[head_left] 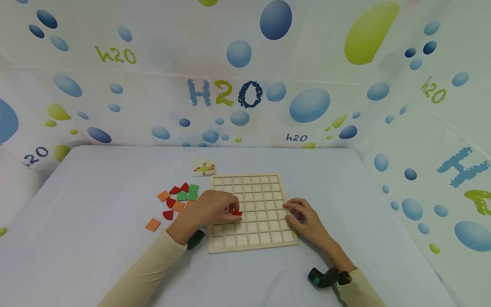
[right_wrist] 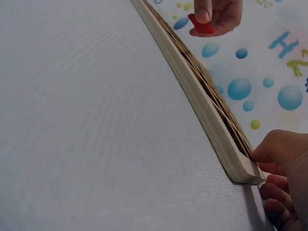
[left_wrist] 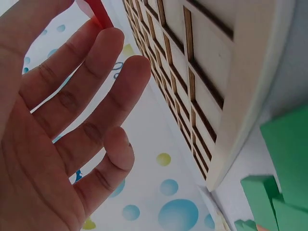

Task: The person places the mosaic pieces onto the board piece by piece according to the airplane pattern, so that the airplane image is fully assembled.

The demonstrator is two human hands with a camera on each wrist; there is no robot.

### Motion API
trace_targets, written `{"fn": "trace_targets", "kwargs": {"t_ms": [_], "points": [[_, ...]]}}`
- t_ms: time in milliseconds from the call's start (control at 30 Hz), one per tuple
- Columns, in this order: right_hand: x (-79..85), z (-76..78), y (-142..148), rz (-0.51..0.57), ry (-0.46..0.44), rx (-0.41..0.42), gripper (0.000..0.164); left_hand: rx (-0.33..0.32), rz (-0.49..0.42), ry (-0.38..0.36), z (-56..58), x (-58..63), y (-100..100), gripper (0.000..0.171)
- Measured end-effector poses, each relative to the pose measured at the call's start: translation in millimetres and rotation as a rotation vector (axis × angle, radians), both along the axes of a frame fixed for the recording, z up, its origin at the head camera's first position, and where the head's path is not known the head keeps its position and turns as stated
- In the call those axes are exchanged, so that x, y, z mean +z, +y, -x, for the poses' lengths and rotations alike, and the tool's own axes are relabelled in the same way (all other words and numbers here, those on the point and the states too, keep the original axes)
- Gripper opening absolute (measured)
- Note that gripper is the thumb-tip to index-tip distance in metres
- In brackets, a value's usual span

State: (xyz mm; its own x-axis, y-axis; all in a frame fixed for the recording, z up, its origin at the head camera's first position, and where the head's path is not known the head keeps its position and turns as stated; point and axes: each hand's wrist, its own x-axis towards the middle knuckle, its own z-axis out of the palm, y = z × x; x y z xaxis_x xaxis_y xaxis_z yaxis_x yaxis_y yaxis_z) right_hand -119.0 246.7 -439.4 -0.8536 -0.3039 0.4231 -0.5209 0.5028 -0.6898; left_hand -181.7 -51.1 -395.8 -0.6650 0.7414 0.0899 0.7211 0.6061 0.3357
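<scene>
My left hand (head_left: 215, 209) hovers over the left half of a wooden grid board (head_left: 264, 226), pinching a small red piece (head_left: 237, 213) between thumb and fingertips. In the left wrist view this red piece (left_wrist: 98, 12) shows at the top edge, with the other fingers loosely bent below it. At the board's right rim, my right hand (head_left: 308, 221) rests with thumb and forefinger apart, tips right at the edge. The right wrist view shows its fingers (right_wrist: 279, 144) by a corner of the board (right_wrist: 236, 166).
Left of the board lie loose pieces: several red ones (head_left: 167, 215), orange squares (head_left: 153, 224) and green squares (head_left: 192, 195). A small pattern card (head_left: 203, 168) lies behind the board's far left corner. Everything rests on a white-covered table (head_left: 107, 192) before a printed backdrop.
</scene>
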Motion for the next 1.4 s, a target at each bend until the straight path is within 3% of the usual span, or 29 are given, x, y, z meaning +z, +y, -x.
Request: {"fn": "trace_targets", "kwargs": {"t_ms": [333,767,1400], "points": [[3.2,-0.6,-1,-0.001,-0.034,0.01,0.028,-0.011,-0.012,0.029,4.5,-5.4,12,0.021],[4.0,0.1,-1,0.0,-0.022,0.006,0.028,-0.003,-0.027,0.022,8.8,-2.7,25,0.02],[3.8,1.2,1,-0.003,-0.053,-0.007,0.027,-0.064,-0.028,0.004,12.8,-7.3,50,0.02]]}}
